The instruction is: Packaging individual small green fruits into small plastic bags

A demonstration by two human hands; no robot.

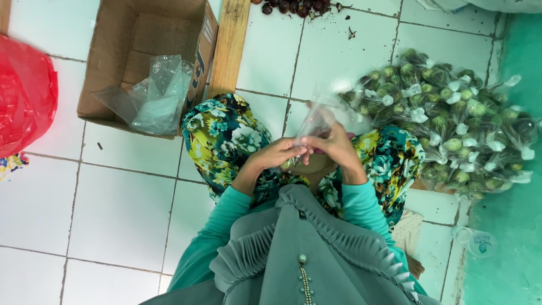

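I sit on a white tiled floor with floral-clad knees apart. My left hand [279, 153] and my right hand [333, 144] meet in front of me, both pinching a small clear plastic bag [312, 116] that sticks up between them. Something small and green shows at the bag's bottom under my left fingers. A pile of filled, tied clear bags of small green fruits [451, 127] lies on the floor just to the right of my right hand.
An open cardboard box [113, 62] holding loose clear plastic bags [155, 93] stands at the upper left. A red plastic bag [22, 96] is at the far left. A wooden plank [230, 42] lies beside the box. Dark round fruits [293, 7] lie at the top edge.
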